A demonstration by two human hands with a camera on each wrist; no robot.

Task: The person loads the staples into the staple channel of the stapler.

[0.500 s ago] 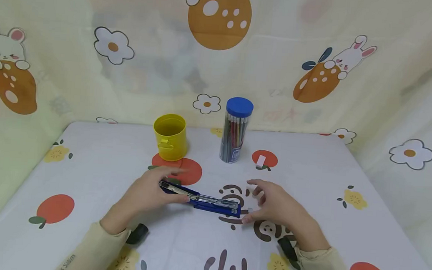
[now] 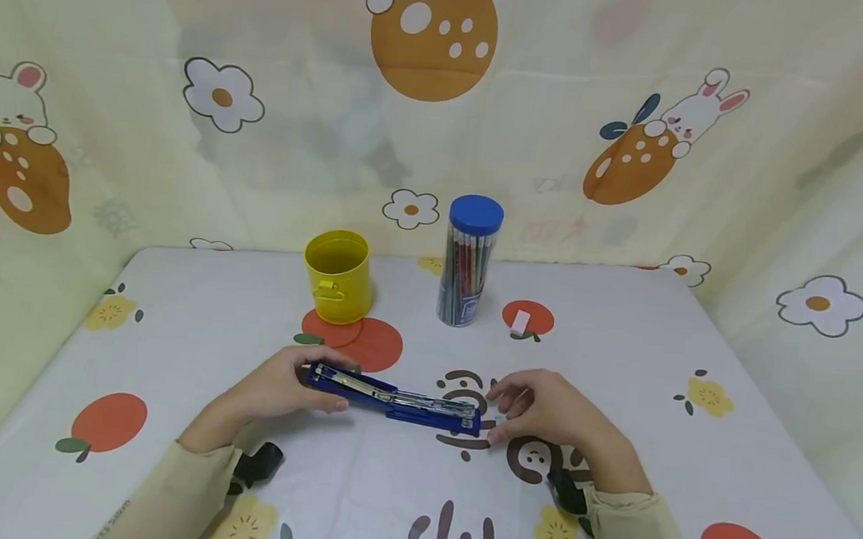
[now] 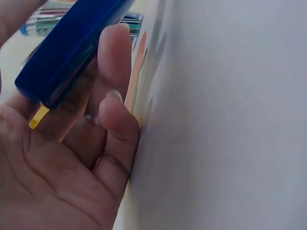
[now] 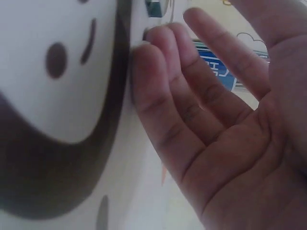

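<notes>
A blue stapler [image 2: 400, 401] lies on the table between the two hands, unfolded with its metal inner parts facing up. Around its left end is the left hand [image 2: 291, 389], thumb on the near side and fingers on the far side. In the left wrist view, the blue stapler end [image 3: 62, 52] passes over loosely bent fingers, apart from the palm. The right hand [image 2: 549, 411] rests just beyond the stapler's right end, its fingers loosely curled with nothing held. The right wrist view shows this right hand [image 4: 201, 110] against the printed cloth.
Behind the stapler stand a yellow bucket [image 2: 338, 284] and a clear tube of pencils [image 2: 467, 264] with a blue lid. A white eraser-like block [image 2: 520, 322] lies right of the tube. A patterned curtain [image 2: 296, 168] rises behind the table.
The left hand has shifted left and its thumb has come off the stapler's top, baring more of the left end. The right hand's fingers have drawn in slightly.
</notes>
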